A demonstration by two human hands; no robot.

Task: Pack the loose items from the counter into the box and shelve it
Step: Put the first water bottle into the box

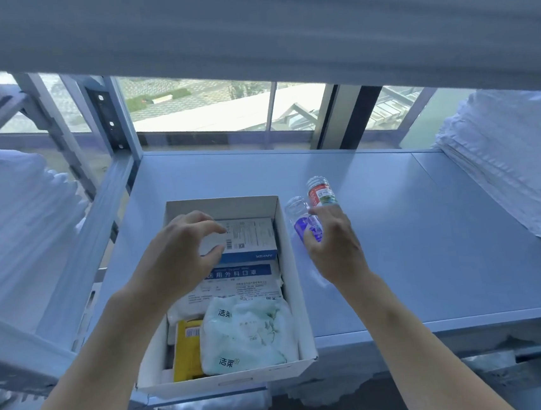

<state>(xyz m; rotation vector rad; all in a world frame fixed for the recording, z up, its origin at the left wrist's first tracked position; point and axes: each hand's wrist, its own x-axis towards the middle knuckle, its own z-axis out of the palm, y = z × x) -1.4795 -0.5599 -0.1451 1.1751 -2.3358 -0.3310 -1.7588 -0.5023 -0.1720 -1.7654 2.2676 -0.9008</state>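
Observation:
An open white cardboard box point(293, 268) sits on the shelf surface. Inside lie a white and blue carton point(252, 239), a blue-lettered mask packet point(237, 282), a pale green tissue pack point(246, 332) and a yellow packet point(187, 348). My left hand point(181, 249) hovers over the carton with fingers curled and apart, holding nothing. Just right of the box stand a clear bottle with purple liquid point(300, 217) and a bottle with a red label point(320, 190). My right hand point(332, 242) wraps its fingers around the purple-liquid bottle.
The grey shelf surface point(429, 222) stretches right of the box. A stack of white folded linen point(516, 161) fills the right end. More white linen point(10, 230) lies on the neighbouring rack at left. An upper shelf board point(245, 25) hangs overhead. Windows are behind.

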